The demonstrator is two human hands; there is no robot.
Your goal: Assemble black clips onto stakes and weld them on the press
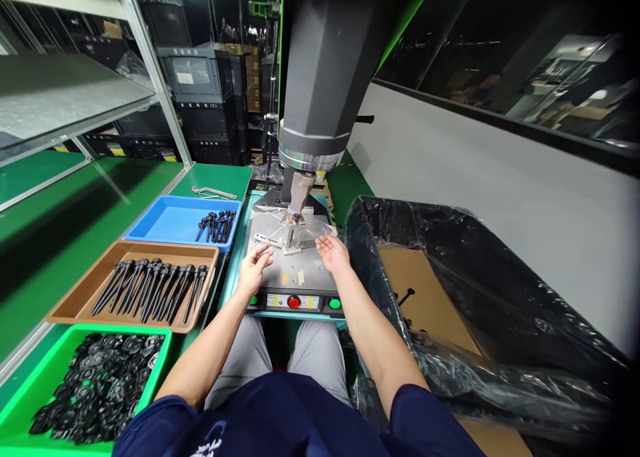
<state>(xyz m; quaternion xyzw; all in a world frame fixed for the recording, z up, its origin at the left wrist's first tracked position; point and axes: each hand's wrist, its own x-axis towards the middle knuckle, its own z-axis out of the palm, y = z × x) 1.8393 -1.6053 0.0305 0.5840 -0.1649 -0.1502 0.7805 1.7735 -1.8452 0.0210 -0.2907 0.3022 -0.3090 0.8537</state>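
Note:
My left hand point(256, 265) hovers over the left side of the machine's metal base plate point(270, 270), fingers loosely bent and apart, with nothing visible in it. Across from it, my right hand point(333, 253) is open, palm turned inward, its fingertips near the fixture. Between the hands stands a small metal fixture point(293, 236) with a dark part point(296, 218) at its top. Directly above, the press's metal horn point(301, 192) comes down close to that part; whether they touch I cannot tell. Below the plate are a red button point(294, 302) and a green button point(335, 303).
On the left stand a blue tray point(160, 220) and a brown tray point(75, 297), both with black stemmed parts, and a green bin point(167, 350) of black discs. A wrench point(215, 192) lies behind. A plastic-lined box point(425, 270) stands right.

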